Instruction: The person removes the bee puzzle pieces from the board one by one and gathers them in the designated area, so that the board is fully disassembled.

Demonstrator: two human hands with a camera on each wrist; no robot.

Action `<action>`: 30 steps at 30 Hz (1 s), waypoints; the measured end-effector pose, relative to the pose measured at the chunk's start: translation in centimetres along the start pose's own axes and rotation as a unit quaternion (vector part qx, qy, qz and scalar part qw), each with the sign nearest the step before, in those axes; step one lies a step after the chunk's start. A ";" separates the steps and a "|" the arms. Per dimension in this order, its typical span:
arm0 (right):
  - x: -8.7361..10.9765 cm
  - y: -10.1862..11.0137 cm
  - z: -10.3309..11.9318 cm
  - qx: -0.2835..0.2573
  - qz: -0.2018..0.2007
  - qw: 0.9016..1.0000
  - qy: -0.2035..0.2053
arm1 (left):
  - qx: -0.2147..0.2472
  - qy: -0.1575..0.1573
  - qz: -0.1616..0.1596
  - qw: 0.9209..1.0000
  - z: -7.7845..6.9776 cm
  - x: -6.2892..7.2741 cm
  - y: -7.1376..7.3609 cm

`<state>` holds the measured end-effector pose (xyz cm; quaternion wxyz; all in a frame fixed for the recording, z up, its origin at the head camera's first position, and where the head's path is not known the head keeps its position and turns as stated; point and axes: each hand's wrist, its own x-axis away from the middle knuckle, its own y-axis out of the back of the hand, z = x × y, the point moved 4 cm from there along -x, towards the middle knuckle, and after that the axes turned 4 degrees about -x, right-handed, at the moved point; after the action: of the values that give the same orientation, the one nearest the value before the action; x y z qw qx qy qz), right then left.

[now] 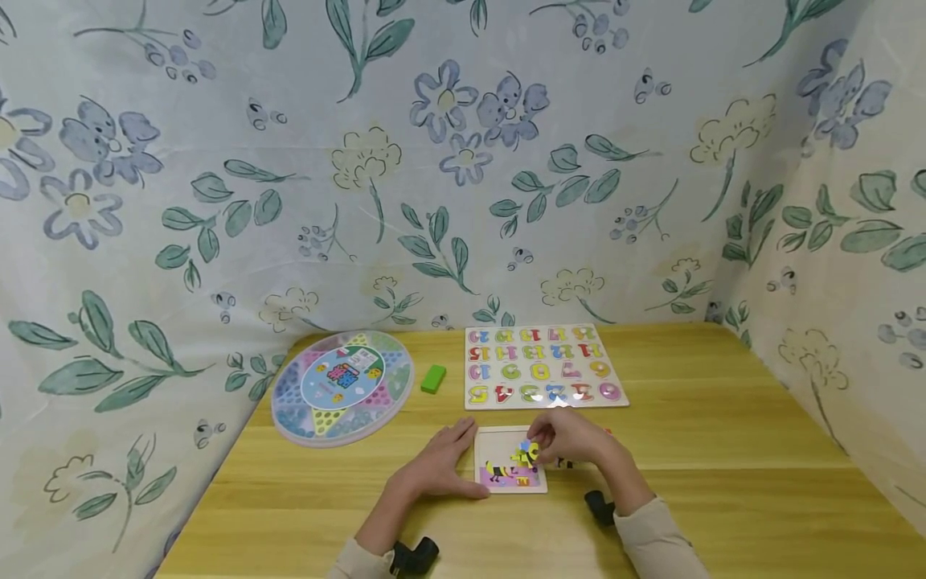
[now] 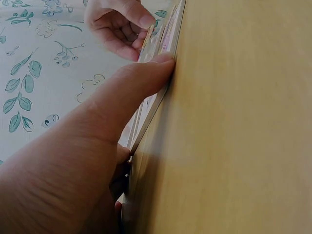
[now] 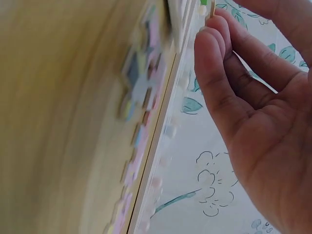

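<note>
A small puzzle tray (image 1: pixel 499 442) lies on the table, its lower part filled with purple pieces showing a bee. My left hand (image 1: pixel 437 466) rests against its left side, thumb (image 2: pixel 151 73) on the front edge and the other fingers stretched along the left. Over the tray's right part my right hand (image 1: pixel 570 438) pinches a yellow-and-black bee puzzle piece (image 1: pixel 526 455) between thumb and fingers. Only a thin edge of that piece shows in the right wrist view. Loose puzzle pieces (image 3: pixel 141 78) lie right of the tray, mostly hidden by the right hand in the head view.
Behind the tray lies a number puzzle board (image 1: pixel 542 366) with colourful numerals. A green block (image 1: pixel 433 379) stands left of it, beside a round game board (image 1: pixel 343 390) with a star pattern. Floral cloth (image 1: pixel 463 241) hangs behind the wooden table (image 1: pixel 723 450).
</note>
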<state>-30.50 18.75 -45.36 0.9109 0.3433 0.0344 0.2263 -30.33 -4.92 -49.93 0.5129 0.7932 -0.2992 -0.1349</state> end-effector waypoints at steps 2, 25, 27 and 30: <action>0.4 0.3 -0.4 -0.004 0.000 1.000 -0.006 | 0.003 0.000 0.001 1.000 0.0 0.0 0.0; 3.6 2.4 -2.7 -0.009 -0.019 0.999 -0.038 | 0.014 0.006 0.001 1.000 0.0 0.1 0.0; 3.9 2.6 -2.9 -0.008 -0.020 0.999 -0.041 | 0.014 0.006 0.001 1.000 0.0 0.1 0.0; 4.2 2.7 -3.1 -0.007 -0.023 0.998 -0.050 | 0.013 0.006 0.004 1.000 0.1 0.0 -0.1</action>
<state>-28.46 24.28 -45.60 0.9188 0.3471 -0.0044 0.1879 -30.32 -4.99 -50.10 0.5051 0.7993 -0.3010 -0.1243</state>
